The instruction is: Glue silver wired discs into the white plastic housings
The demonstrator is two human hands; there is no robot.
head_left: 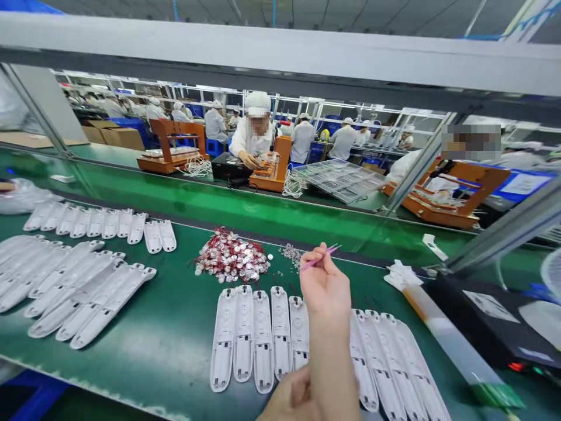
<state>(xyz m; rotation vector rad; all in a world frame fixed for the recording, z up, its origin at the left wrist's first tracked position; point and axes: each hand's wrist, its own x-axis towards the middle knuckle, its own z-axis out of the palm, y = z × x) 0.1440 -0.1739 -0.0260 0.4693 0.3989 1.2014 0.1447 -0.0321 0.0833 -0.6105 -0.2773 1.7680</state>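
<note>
Nearest the camera, at the near edge of the green worktop (175, 327), part of the left hand (291, 400) is seen; whether its fingers are open or closed cannot be told. Going from the left edge, rows of long white housings (83, 292) are laid out, with shorter white covers (100, 223) behind them. At mid-worktop a heap of red-wired round parts (231, 257) is piled, with a row of white shells (263, 336) laid in front of it. Above these shells the right hand (323, 286) is raised, its fingers pinched closed on pink tweezers (322, 256). Across the conveyor, clear compartment trays (342, 178) are stacked; their contents cannot be made out.
</note>
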